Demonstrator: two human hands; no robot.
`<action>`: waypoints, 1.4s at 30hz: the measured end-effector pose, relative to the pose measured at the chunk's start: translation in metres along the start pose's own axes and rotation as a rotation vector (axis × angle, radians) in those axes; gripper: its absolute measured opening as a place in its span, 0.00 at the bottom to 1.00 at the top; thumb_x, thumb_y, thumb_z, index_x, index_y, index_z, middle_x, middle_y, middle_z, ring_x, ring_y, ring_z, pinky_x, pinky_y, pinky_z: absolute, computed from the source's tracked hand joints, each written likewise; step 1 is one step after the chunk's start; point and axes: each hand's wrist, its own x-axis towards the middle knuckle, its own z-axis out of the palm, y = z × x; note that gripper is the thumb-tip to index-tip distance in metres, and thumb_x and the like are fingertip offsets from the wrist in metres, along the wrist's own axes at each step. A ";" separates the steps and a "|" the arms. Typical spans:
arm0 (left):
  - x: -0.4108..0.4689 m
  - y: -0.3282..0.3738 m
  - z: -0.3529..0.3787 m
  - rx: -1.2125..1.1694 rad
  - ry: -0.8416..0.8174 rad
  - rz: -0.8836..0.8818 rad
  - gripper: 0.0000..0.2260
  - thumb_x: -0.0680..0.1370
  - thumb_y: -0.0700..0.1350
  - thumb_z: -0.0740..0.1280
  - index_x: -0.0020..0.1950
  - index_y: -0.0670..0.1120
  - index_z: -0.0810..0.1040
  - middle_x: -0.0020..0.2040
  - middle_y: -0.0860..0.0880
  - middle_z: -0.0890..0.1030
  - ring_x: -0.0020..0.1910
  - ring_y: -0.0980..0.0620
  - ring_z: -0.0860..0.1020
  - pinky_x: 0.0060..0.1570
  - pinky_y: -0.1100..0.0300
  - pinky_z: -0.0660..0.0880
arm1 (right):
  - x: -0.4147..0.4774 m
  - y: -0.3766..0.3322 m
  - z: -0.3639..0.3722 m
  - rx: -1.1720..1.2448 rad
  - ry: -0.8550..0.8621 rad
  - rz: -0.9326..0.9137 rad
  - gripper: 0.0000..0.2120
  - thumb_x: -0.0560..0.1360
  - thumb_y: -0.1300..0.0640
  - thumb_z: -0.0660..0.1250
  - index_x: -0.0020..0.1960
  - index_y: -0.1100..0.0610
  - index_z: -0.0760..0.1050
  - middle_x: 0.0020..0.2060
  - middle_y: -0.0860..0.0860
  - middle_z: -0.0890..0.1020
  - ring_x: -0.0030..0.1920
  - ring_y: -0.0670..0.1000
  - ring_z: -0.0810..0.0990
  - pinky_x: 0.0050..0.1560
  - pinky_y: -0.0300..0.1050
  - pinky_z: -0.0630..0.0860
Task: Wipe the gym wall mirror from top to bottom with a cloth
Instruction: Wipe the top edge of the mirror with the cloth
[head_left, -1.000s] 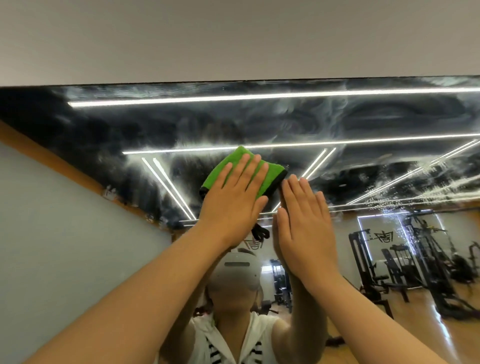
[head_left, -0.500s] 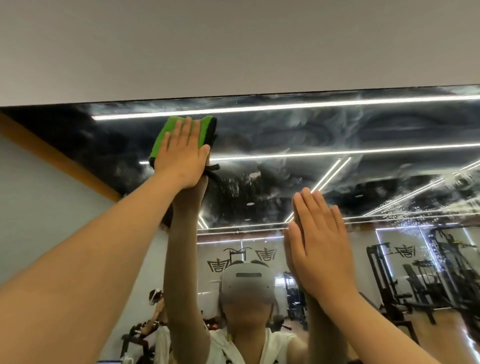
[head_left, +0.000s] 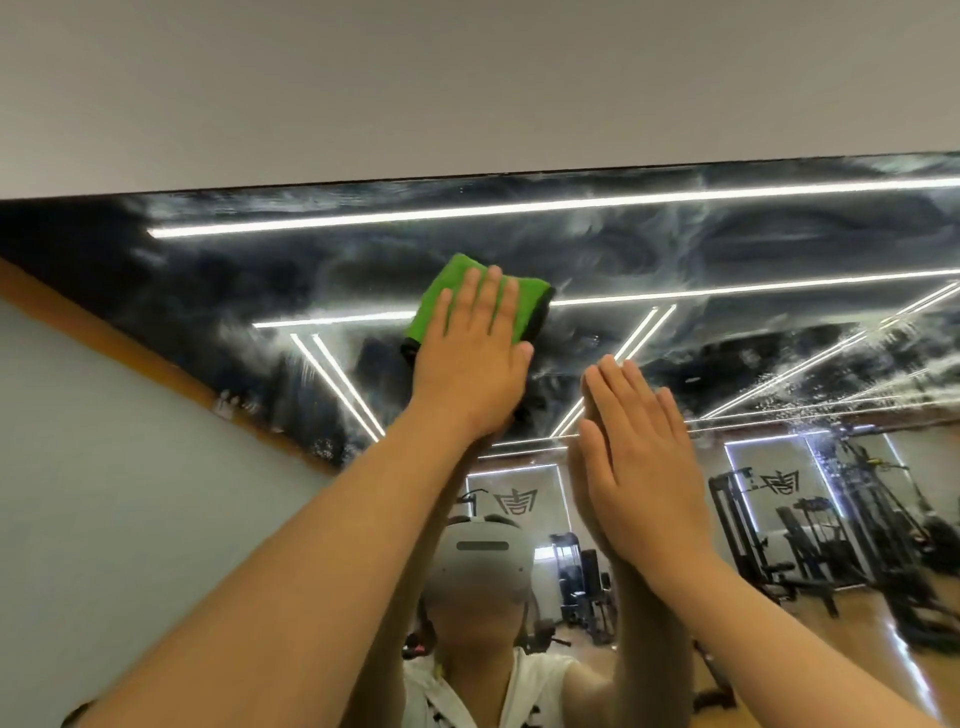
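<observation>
Fingers (head_left: 491, 301) of left hand (head_left: 470, 374): straight, close together, pressed flat on the cloth, no pinch or curl visible. Cloth (head_left: 441, 296): one green folded pad with a dark edge, upper centre of frame, sandwiched between left palm and mirror (head_left: 753, 249), its far end sticking out past the fingertips. Right hand (head_left: 639, 467): fingers (head_left: 623, 395) also straight and together, flat on bare glass lower right of the cloth, meeting its own reflection; looks like a brace, carries nothing. Key relation: the mirror's top edge runs left-right across the frame above the left fingertips, with a smeared band of glass between it and the cloth; everything left to wipe lies down-frame, toward the wrist. So I'd judge the next stroke is a pull downward along the forearm line, left hand doing the work since it alone has the cloth. Hazy swirl marks cover the upper glass, heavier at right. Count: one cloth, one mirror, two hands.
</observation>
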 end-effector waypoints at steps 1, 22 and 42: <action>-0.006 0.012 0.004 -0.008 0.004 0.025 0.29 0.86 0.55 0.46 0.81 0.45 0.36 0.81 0.45 0.36 0.80 0.47 0.35 0.77 0.51 0.33 | 0.000 0.001 0.000 0.028 0.022 -0.005 0.28 0.82 0.45 0.43 0.78 0.54 0.60 0.77 0.48 0.61 0.79 0.46 0.52 0.78 0.42 0.40; -0.057 0.028 0.011 -0.213 0.042 0.106 0.33 0.81 0.63 0.42 0.81 0.47 0.41 0.80 0.52 0.38 0.79 0.57 0.38 0.75 0.63 0.33 | 0.044 -0.008 -0.030 0.339 -0.215 -0.087 0.23 0.84 0.56 0.55 0.78 0.57 0.60 0.78 0.52 0.61 0.77 0.46 0.56 0.66 0.20 0.40; -0.104 -0.073 0.022 -0.206 0.306 -0.107 0.35 0.80 0.59 0.54 0.82 0.44 0.50 0.82 0.47 0.52 0.81 0.54 0.46 0.78 0.60 0.37 | 0.105 -0.104 0.041 -0.189 -0.131 0.070 0.30 0.83 0.41 0.44 0.81 0.50 0.41 0.80 0.57 0.42 0.79 0.56 0.39 0.76 0.55 0.36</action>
